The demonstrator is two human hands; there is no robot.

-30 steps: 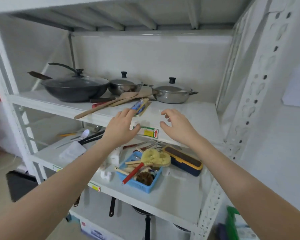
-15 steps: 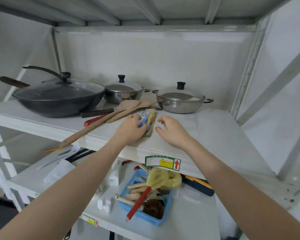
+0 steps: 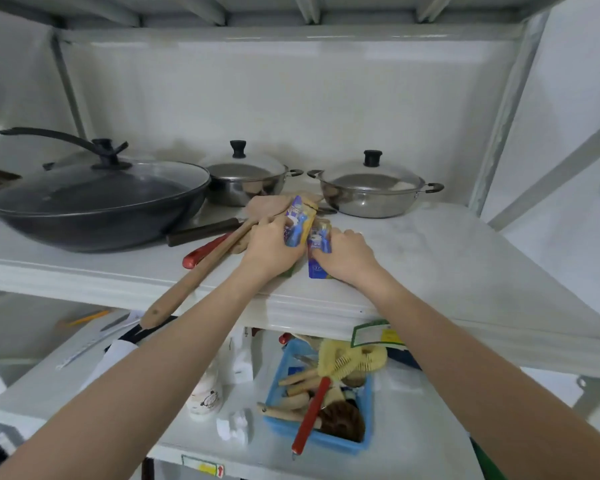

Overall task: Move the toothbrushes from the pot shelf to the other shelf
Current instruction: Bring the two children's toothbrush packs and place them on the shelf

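On the white pot shelf (image 3: pixel 447 258) lie packaged toothbrushes in blue and yellow wrappers. My left hand (image 3: pixel 271 247) is closed around one toothbrush pack (image 3: pixel 297 220) and tilts its top end up off the shelf. My right hand (image 3: pixel 347 256) grips a second toothbrush pack (image 3: pixel 317 258), which lies flat on the shelf beside the first. The lower shelf (image 3: pixel 413 441) runs beneath my forearms.
A black wok (image 3: pixel 94 202) with a glass lid and two lidded steel pots (image 3: pixel 243 178) (image 3: pixel 371 188) stand at the back of the pot shelf. Wooden spatulas (image 3: pixel 201 271) and a red-handled tool (image 3: pixel 205 249) lie left of my hands. Below are a blue basket (image 3: pixel 326 441) of brushes and a white bottle (image 3: pixel 205 396).
The view has closed in on the pot shelf. Both hands have moved forward onto the toothbrush packs and closed on them; the left one has lifted its pack's end.
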